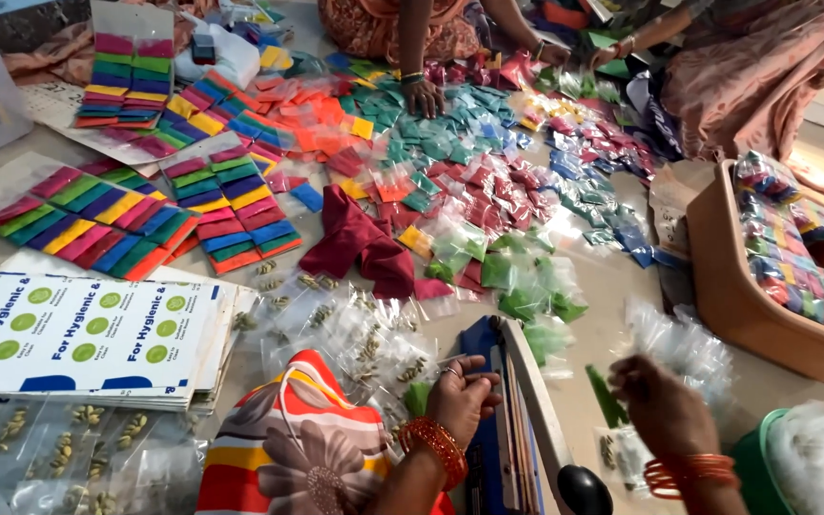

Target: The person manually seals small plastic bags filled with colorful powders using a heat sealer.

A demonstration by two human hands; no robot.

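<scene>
Left hand (pixel 462 393) is rested, fingers curled, empty, on the blue heat sealer (pixel 493 420). A clear pouch (pixel 684 348) is pinched by the blurred right hand (pixel 665 412), right of the sealer's lengthwise bar.

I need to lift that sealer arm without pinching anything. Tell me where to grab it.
Grip the round black knob at the near end of the sealer arm, coming from the right with the right hand. The arm is raised at a slant, and the left hand rests beside its blue base.
</scene>
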